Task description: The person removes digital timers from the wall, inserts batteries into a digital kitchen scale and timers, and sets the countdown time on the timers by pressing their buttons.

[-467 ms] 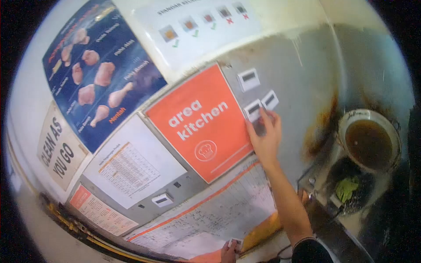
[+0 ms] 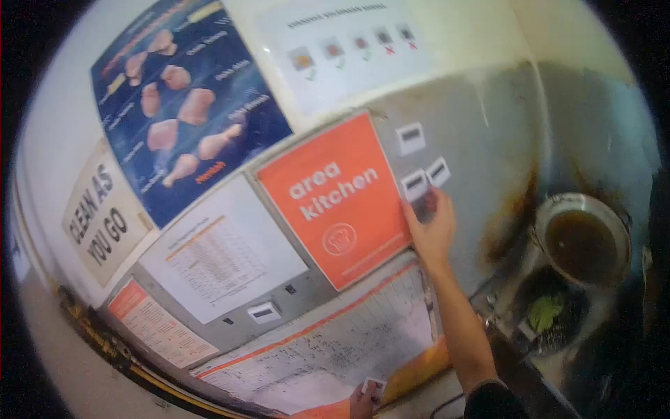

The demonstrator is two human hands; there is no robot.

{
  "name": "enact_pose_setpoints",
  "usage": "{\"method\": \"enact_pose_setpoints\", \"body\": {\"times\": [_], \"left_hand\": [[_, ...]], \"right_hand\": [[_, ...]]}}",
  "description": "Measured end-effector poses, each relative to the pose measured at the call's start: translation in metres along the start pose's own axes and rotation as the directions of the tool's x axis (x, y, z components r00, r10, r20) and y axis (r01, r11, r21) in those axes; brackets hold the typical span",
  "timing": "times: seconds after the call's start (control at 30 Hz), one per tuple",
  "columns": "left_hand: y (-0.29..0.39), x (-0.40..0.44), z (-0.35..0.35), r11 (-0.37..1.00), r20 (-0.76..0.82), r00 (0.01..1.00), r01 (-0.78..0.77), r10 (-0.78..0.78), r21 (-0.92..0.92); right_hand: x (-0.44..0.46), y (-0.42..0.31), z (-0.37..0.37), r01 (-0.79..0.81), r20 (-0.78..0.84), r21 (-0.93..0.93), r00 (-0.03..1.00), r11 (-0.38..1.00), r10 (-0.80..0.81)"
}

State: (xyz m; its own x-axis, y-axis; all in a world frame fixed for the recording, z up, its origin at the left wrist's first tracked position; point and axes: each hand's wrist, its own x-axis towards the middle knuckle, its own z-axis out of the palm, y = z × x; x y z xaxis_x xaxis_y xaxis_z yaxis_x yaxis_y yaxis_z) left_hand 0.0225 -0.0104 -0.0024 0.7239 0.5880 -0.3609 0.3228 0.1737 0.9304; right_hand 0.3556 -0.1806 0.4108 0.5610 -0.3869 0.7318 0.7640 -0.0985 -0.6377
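Observation:
My right hand [image 2: 434, 227] is raised to the grey metal wall panel. Its thumb and fingers are closed around the lower part of a small white device with a dark display [image 2: 415, 184]. A second white device [image 2: 438, 172] sits tilted against its right side, and a third white device [image 2: 410, 138] is fixed just above. Low in the view, my left hand [image 2: 361, 403] grips another small white device [image 2: 373, 388], in front of a written-on chart [image 2: 328, 349]. Part of the left hand is cut off by the bottom edge.
An orange "area kitchen" sign [image 2: 335, 202] hangs left of my right hand. Further left are a blue chicken-parts poster [image 2: 195, 133], paper sheets and another white device [image 2: 264, 312]. At right stand a pan of brown liquid [image 2: 586, 244] and a green leafy item [image 2: 546, 312].
The view has shifted, so the wall items appear further right and slightly lower. My right fingers sit a little lower on the device, leaving more of its display visible. The left hand still holds its device.

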Motion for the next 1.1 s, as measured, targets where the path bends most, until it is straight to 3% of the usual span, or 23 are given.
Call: {"method": "enact_pose_setpoints", "body": {"times": [0.03,0.1,0.17,0.23,0.3,0.33,0.4,0.43,0.47,0.5,0.53,0.57,0.63,0.73,0.93,1.0,1.03,1.1], "left_hand": [[0.032,-0.030,0.009,0.999,0.016,0.999,0.029,-0.030,0.026],[0.100,-0.080,0.034,0.924,-0.012,0.999,-0.047,0.046,-0.379],[0.114,-0.093,0.035,0.955,-0.022,1.000,0.011,-0.019,-0.297],[0.123,-0.101,0.040,0.970,-0.043,0.997,-0.072,0.063,-0.233],[0.133,-0.107,0.040,0.981,-0.065,0.998,-0.002,-0.011,-0.196],[0.134,-0.110,0.039,0.982,-0.093,0.993,0.058,-0.076,-0.182],[0.126,-0.106,0.033,0.987,-0.075,0.996,0.027,-0.040,-0.160],[0.125,-0.106,0.032,0.988,-0.052,0.999,-0.008,0.000,-0.151],[0.126,-0.107,0.030,0.990,-0.055,0.998,-0.005,-0.003,-0.140],[0.128,-0.107,0.030,0.998,-0.057,0.998,-0.033,0.030,-0.055],[0.130,-0.107,0.031,0.998,-0.054,0.996,-0.063,0.064,0.027],[0.126,-0.106,0.031,0.997,-0.054,0.996,-0.062,0.064,0.033],[0.121,-0.104,0.030,0.982,-0.063,0.997,-0.047,0.036,-0.181],[0.126,-0.107,0.031,0.980,-0.043,0.999,-0.015,0.006,-0.197],[0.121,-0.109,0.032,0.986,-0.057,0.998,0.016,-0.025,-0.164],[0.124,-0.112,0.035,0.989,-0.079,0.996,0.027,-0.039,-0.146],[0.124,-0.112,0.037,0.991,-0.099,0.994,0.037,-0.050,-0.132],[0.119,-0.110,0.038,0.986,-0.086,0.996,0.022,-0.037,-0.168]], "right_hand": [[-0.001,0.000,-0.001,-0.015,-0.001,0.005,1.000,1.000,0.015],[-0.002,0.008,-0.006,-0.043,-0.035,0.001,0.998,0.999,0.043],[0.000,0.023,-0.010,-0.066,-0.055,0.046,0.996,0.997,0.069],[0.009,0.036,-0.014,-0.050,-0.120,0.024,0.991,0.998,0.053],[0.023,0.044,-0.019,0.095,-0.149,0.015,0.985,0.995,-0.091],[0.029,0.047,-0.020,0.079,-0.153,0.010,0.985,0.997,-0.077],[0.041,0.052,-0.022,0.240,-0.113,-0.132,0.960,0.962,-0.255],[0.045,0.057,-0.023,0.227,-0.117,-0.134,0.963,0.965,-0.243],[0.049,0.061,-0.023,0.180,-0.024,-0.049,0.983,0.982,-0.182],[0.050,0.064,-0.024,0.126,0.073,0.033,0.989,0.991,-0.128],[0.051,0.064,-0.025,0.120,0.067,0.032,0.990,0.992,-0.122],[0.051,0.062,-0.024,0.062,0.067,0.015,0.996,0.998,-0.063],[0.054,0.059,-0.022,0.001,0.061,-0.001,0.998,1.000,-0.001],[0.059,0.055,-0.020,-0.046,0.055,0.030,0.997,0.998,0.044],[0.057,0.064,-0.018,0.057,0.045,0.046,0.997,0.997,-0.059],[0.052,0.068,-0.014,0.187,-0.078,-0.017,0.979,0.982,-0.188],[0.048,0.062,-0.016,0.187,-0.078,-0.015,0.979,0.982,-0.188],[0.031,0.042,-0.020,0.045,-0.052,0.059,0.998,0.997,-0.042]]}}
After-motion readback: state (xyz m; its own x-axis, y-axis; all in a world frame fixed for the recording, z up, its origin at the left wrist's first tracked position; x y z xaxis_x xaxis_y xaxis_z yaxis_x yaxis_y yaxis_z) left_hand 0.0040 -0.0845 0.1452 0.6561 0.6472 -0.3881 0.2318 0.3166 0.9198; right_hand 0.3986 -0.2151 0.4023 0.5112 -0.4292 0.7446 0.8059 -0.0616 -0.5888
